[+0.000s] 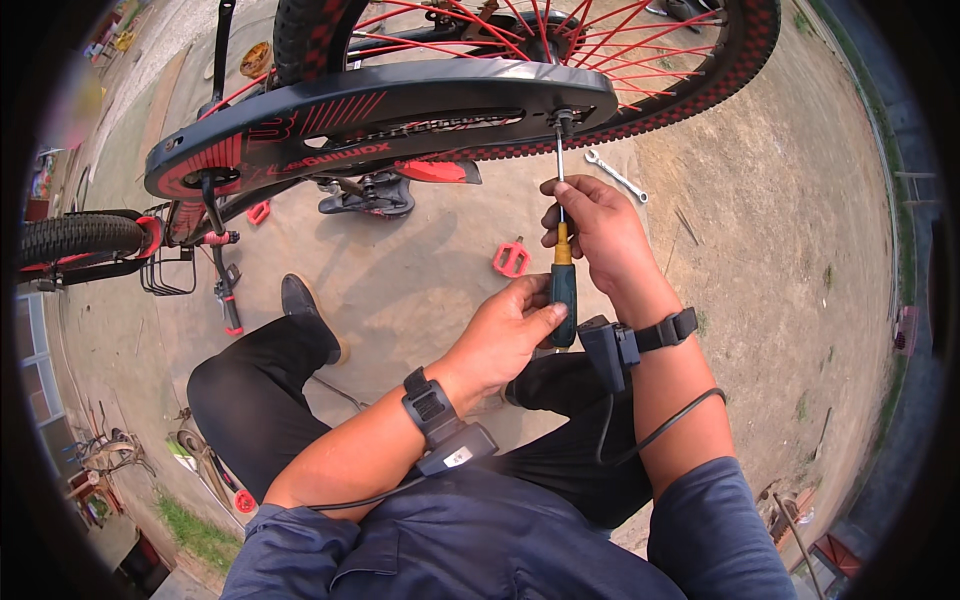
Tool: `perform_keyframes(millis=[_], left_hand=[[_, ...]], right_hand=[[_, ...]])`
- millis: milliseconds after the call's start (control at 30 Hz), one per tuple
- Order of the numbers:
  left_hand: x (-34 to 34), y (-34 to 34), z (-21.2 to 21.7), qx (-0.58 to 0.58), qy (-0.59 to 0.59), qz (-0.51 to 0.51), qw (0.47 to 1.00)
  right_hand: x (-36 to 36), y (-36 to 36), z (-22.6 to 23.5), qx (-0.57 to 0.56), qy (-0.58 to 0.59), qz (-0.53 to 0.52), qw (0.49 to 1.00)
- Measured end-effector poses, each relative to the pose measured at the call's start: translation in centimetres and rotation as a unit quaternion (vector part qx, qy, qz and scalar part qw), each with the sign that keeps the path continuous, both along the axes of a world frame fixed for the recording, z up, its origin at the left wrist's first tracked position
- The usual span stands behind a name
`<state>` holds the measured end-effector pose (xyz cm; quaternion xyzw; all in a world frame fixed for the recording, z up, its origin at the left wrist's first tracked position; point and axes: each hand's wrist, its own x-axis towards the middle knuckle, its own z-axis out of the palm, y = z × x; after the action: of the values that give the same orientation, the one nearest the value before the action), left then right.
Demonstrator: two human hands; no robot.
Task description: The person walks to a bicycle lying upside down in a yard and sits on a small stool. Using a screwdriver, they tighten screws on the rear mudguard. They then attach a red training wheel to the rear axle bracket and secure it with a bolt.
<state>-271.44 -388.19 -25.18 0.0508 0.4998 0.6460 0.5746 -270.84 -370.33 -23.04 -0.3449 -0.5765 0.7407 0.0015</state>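
An upturned bicycle with a black and red chain guard (380,110) and a red-spoked rear wheel (600,40) stands in front of me. A screwdriver (562,270) with a dark green and yellow handle points up, its tip at a screw (563,120) near the guard's right end. My left hand (505,335) grips the handle's lower end. My right hand (590,225) pinches the metal shaft just above the handle. Both wrists carry black strapped devices with cables.
On the dirt ground lie a silver spanner (615,175), a red pedal (511,258), a smaller red part (258,212) and a black saddle (365,195). The front wheel (75,240) and a wire basket (165,275) sit at left. My black shoe (300,300) rests below the frame.
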Motion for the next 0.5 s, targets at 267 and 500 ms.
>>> perform_keyframes(millis=[267, 500], left_hand=[[-0.02, 0.18, 0.02, -0.017, 0.004, -0.003, 1.0], [-0.06, 0.32, -0.12, 0.001, -0.027, -0.006, 1.0]], right_hand=[[0.05, 0.14, -0.08, 0.009, -0.003, 0.001, 1.0], [0.06, 0.26, -0.51, 0.025, 0.01, 0.001, 1.0]])
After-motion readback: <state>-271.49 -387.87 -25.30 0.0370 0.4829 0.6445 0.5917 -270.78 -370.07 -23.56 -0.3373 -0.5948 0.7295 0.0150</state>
